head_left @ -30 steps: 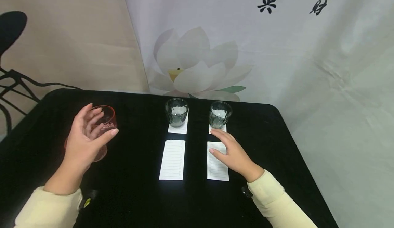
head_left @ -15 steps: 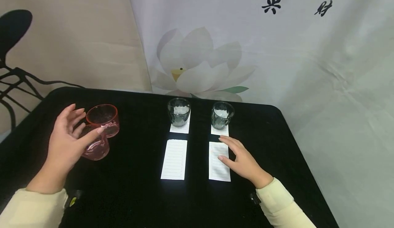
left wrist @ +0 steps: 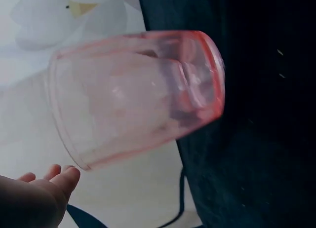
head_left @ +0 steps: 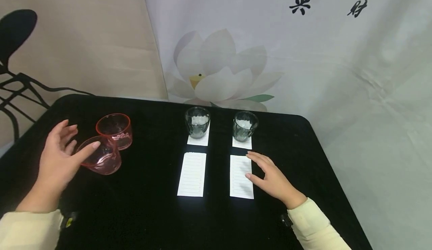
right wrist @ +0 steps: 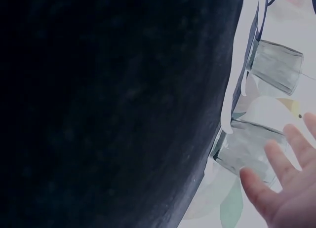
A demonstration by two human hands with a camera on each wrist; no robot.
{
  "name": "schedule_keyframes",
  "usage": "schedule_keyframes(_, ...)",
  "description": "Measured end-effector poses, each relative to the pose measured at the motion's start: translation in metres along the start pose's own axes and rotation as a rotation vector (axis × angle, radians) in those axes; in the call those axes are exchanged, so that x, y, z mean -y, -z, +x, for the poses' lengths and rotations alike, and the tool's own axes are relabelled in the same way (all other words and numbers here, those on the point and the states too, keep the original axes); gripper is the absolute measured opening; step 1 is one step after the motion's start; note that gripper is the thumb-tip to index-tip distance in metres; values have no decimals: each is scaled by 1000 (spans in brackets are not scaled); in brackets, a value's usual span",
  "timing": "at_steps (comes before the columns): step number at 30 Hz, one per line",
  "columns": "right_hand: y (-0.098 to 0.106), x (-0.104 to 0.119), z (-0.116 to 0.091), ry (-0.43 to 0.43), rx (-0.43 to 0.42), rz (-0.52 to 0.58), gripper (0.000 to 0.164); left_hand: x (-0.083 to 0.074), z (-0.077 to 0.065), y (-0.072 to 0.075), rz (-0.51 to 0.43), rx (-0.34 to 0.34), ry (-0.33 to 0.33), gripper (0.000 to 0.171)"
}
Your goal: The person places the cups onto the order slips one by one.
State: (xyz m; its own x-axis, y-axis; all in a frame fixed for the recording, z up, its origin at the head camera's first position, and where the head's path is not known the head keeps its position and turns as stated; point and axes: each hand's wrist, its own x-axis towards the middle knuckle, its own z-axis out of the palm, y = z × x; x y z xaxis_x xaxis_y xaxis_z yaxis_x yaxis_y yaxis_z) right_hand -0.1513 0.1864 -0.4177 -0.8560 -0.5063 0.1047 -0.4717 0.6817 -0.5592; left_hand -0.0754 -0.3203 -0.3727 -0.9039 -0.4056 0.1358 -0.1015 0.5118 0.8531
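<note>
Two clear pink glasses stand on the left of the table in the head view: a front pink glass [head_left: 107, 161] and a rear pink glass [head_left: 122, 137] just behind it. My left hand [head_left: 57, 163] is beside the front one with fingers loosely spread; its thumb overlaps the rim in this view. In the left wrist view, fingertips of the left hand [left wrist: 47, 196] are near the rim of a pink glass [left wrist: 123, 97]. My right hand [head_left: 275, 180], relaxed and holding nothing, is over the right edge of the front right lined paper slip [head_left: 239, 180].
Two grey glasses, a left one [head_left: 197, 126] and a right one [head_left: 243, 130], stand on paper slips at the back. Another lined slip [head_left: 191, 175] lies front left of centre. The black table [head_left: 152, 212] meets a pale curtain [head_left: 287, 54]; a dark chair [head_left: 17, 36] is beyond its left corner.
My left hand has moved left, away from the pink glasses, which it partly covered before. The right hand has drifted right and slightly toward me. The glasses and slips keep their places.
</note>
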Motion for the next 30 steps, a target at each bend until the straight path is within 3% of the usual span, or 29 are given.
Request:
schedule_keyframes(10,4,-9,-3,-29,37,-17,58,19,-2,0,34,73,-5,94)
schedule_keyframes(15,6,-12,-5,-50,57,-27,58,29,-2,1,47,143,-20,98)
schedule_keyframes(30,8,-22,-2,-57,119,-84,59,45,1,1,126,293,68,110)
